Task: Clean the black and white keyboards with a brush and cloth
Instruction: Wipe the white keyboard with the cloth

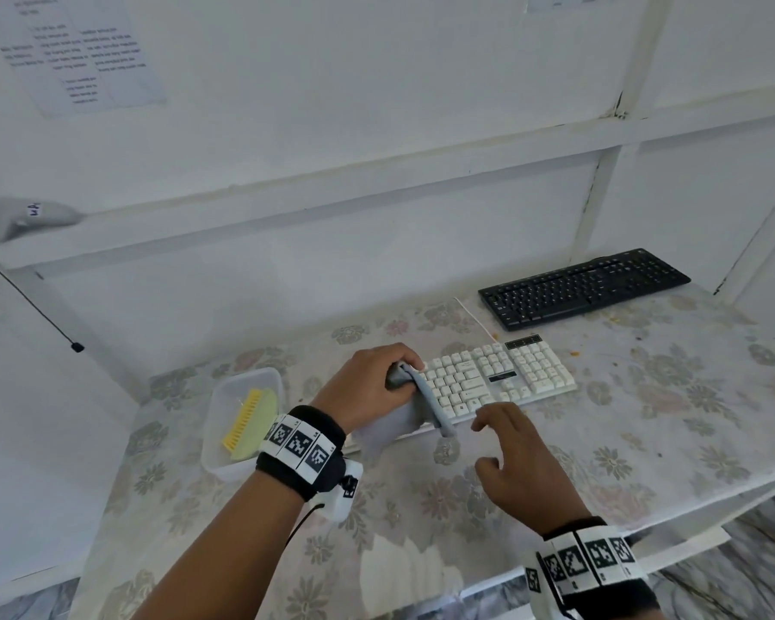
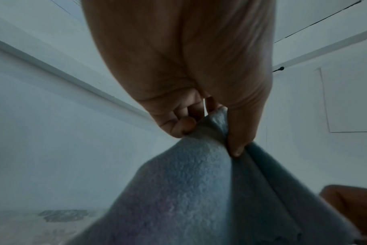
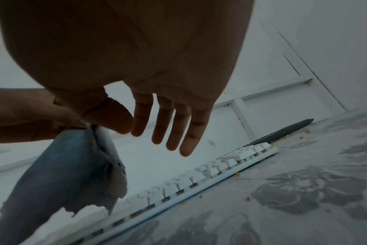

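Note:
My left hand point(image 1: 368, 387) grips a grey-blue cloth point(image 1: 403, 413) by a bunched corner, and the cloth hangs down over the left end of the white keyboard point(image 1: 497, 373). The left wrist view shows the thumb and fingers pinching the cloth point(image 2: 191, 190). My right hand point(image 1: 515, 458) hovers open, fingers spread, just in front of the white keyboard point(image 3: 210, 172) near the cloth point(image 3: 59, 165), holding nothing. The black keyboard point(image 1: 582, 286) lies at the back right of the table. A yellow brush point(image 1: 249, 418) rests in a clear plastic tub point(image 1: 224, 463) to the left.
The table point(image 1: 645, 418) carries a floral covering with orange crumbs scattered near both keyboards. A white wall with rails stands close behind. A white cable point(image 1: 475, 317) runs from the white keyboard toward the wall. A grey controller point(image 1: 14, 219) sits on a ledge at far left.

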